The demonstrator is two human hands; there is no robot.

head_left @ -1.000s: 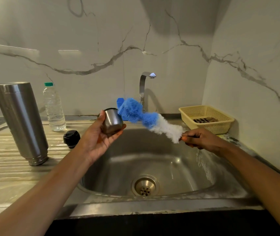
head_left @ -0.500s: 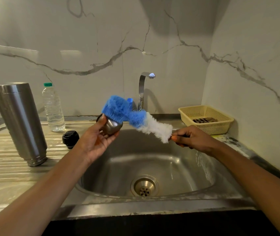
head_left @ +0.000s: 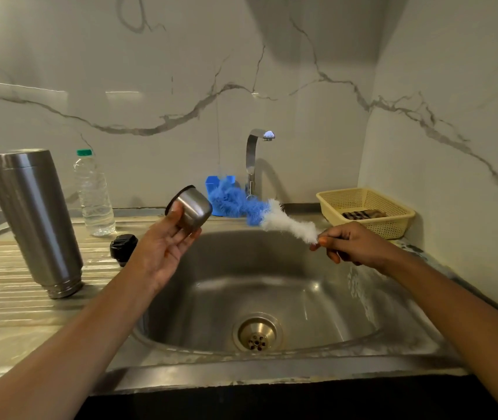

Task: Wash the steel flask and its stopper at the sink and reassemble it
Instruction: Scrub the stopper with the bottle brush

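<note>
My left hand (head_left: 163, 253) holds a small steel cup lid (head_left: 191, 207) above the sink's left rim, its open mouth turned up and to the left. My right hand (head_left: 350, 247) grips the handle of a bottle brush (head_left: 260, 213) with blue and white bristles. The blue tip sits just to the right of the cup, outside it. The tall steel flask body (head_left: 32, 216) stands upside down on the drainboard at the left. Its black stopper (head_left: 123, 248) lies on the drainboard between the flask and my left hand.
A steel sink basin (head_left: 317, 298) with a drain (head_left: 257, 333) lies below my hands. The tap (head_left: 255, 159) stands at the back, with no water running. A clear water bottle (head_left: 94, 195) stands behind the flask. A yellow basket (head_left: 366, 210) sits at the back right, a blue holder (head_left: 216, 184) behind the brush.
The brush has pulled back out of the cup and off to the right. My left hand has tilted the cup, so its mouth faces up and to the left.
</note>
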